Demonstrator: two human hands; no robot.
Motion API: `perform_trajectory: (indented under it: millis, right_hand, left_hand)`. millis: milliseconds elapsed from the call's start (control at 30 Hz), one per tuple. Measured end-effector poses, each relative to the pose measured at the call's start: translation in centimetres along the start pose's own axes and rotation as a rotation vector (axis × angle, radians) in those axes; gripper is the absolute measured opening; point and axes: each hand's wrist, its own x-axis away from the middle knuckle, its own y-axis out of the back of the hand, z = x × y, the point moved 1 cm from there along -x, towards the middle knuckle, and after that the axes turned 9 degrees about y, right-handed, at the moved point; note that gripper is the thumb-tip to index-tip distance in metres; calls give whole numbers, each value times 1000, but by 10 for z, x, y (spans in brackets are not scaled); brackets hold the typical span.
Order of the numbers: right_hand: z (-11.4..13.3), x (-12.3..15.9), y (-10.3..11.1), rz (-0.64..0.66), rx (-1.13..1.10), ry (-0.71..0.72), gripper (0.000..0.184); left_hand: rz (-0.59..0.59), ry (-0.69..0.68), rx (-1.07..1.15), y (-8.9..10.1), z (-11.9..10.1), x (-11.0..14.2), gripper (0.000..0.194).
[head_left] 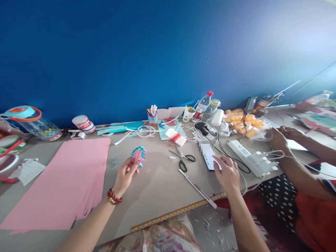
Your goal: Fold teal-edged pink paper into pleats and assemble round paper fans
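My left hand [127, 172] pinches a folded paper rosette [139, 155], pleated in blue and pink, above the table's middle. Over a smartphone [209, 158] with a lit screen is my right hand [228, 171], its index finger stretched onto or just above the glass and nothing in its grasp. Between the hands lie black-handled scissors [183, 158], blades pointing left. Closer to the front edge rests a white craft knife [198, 189]. A stack of pink paper sheets [63, 178] covers the table left of my left hand.
Along the wall stand a pen cup [152, 118], a plastic bottle [202, 107] and a bag of orange balls [245, 122]. Teal paper strips [123, 127] lie at the back. A power strip [245, 155] with cables sits right of the phone, near another person's arms [296, 164].
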Motion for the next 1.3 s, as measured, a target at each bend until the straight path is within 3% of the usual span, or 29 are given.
perform_trajectory:
  millis: [200,667,1300]
  right_hand:
    - [-4,-13,-9,26,1,32,40]
    - [-10,-10,-19,78,16,45,40]
    - [-13,24,-9,116,33,43,38]
  left_hand:
    - [-8,-10,-26,0,1,-1,26]
    - [2,-2,-43,0,3,-1,25]
    - [6,-5,-29,-1,1,-1,23]
